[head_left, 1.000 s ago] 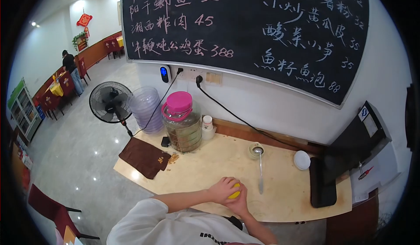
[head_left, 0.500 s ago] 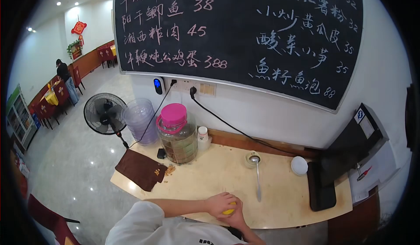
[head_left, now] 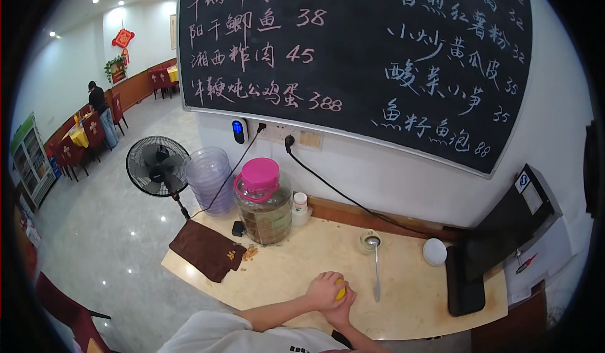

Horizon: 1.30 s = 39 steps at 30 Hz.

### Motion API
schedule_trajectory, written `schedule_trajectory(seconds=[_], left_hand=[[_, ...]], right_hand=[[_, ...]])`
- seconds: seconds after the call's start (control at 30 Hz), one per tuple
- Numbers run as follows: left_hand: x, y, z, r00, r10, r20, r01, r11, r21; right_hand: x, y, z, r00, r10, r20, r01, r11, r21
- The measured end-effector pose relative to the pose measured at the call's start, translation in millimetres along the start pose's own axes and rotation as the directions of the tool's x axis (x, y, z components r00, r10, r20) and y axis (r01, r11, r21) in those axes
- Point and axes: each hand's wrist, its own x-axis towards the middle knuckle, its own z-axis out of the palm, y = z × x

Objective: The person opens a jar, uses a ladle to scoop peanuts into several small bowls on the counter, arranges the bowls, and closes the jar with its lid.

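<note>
Near the front edge of the wooden table (head_left: 283, 284), a small yellow object (head_left: 340, 289) is held between my two hands. My left hand (head_left: 323, 290) is wrapped over its left side, and my right hand (head_left: 341, 309) closes round it from the right and below. Much of the object is hidden by my fingers. Beyond my hands, to the right, a long-handled spoon (head_left: 377, 277) rests with its bowl end in a small jar (head_left: 367, 246). A white round lid (head_left: 435, 252) lies farther right.
A large jar with a pink lid (head_left: 260, 174), white cup-like containers (head_left: 300, 209), a brown cloth (head_left: 207, 251) and stacked clear tubs (head_left: 208, 180) stand or lie at the left. A black monitor-like device (head_left: 513, 221) is at the right. A person (head_left: 101, 110) stands far back.
The camera view has shifted, moving the whole scene within the frame. My hands remain closed round the yellow object, with their grip slightly turned.
</note>
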Motion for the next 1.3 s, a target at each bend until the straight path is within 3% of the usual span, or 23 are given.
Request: schedule_trajectory(seconds=[0.07,0.13,0.3,0.4,0.47,0.5,0.57,0.7,0.77,0.8,0.87,1.0,1.3], left_hand=[[2,2,4,0.978,-0.165,-0.13,0.174,0.983,0.059],[1,0,6,0.98,-0.163,-0.111,0.169,0.984,0.049],[-9,-9,-4,0.996,-0.045,-0.078,0.05,0.997,0.058],[-20,-6,-27,0.994,-0.104,0.044,0.1,0.99,0.095],[-19,2,-57,0.911,-0.259,0.319,0.253,0.965,0.063],[-14,7,-75,0.911,-0.258,0.322,0.25,0.966,0.065],[-5,15,-103,0.688,-0.398,0.606,0.41,0.903,0.127],[-8,4,-95,0.719,-0.406,0.564,0.358,0.912,0.2],[-12,6,-84,0.918,-0.272,0.287,0.241,0.96,0.138],[-15,1,-67,0.92,-0.272,0.283,0.241,0.96,0.139],[-20,-8,-31,0.994,-0.086,0.066,0.085,0.996,0.027],[-19,-5,-17,0.997,-0.058,0.053,0.051,0.99,0.133],[-9,1,-39,0.983,-0.164,0.083,0.17,0.983,-0.065]], right_hand=[[5,-1,4,0.996,-0.005,-0.093,0.001,0.999,-0.044],[6,-2,1,0.999,-0.041,-0.004,0.039,0.982,-0.186],[7,-3,2,1.0,-0.016,0.0,0.016,0.989,-0.146],[2,1,2,1.0,-0.018,0.0,0.017,0.986,-0.168],[0,1,3,1.0,0.003,-0.01,-0.005,0.983,-0.181],[3,-5,3,1.0,0.012,-0.027,-0.016,0.99,-0.142],[5,-12,1,0.999,0.023,-0.046,-0.028,0.994,-0.101],[8,-20,-1,0.996,0.075,-0.044,-0.078,0.995,-0.07],[8,-18,-1,0.995,0.092,-0.036,-0.094,0.993,-0.076],[8,-12,2,0.998,0.053,-0.038,-0.057,0.994,-0.098],[6,-5,3,0.999,0.005,-0.031,-0.009,0.992,-0.122],[8,-3,1,0.999,-0.046,-0.012,0.043,0.983,-0.178],[7,-5,3,1.0,-0.023,0.018,0.027,0.972,-0.235]])
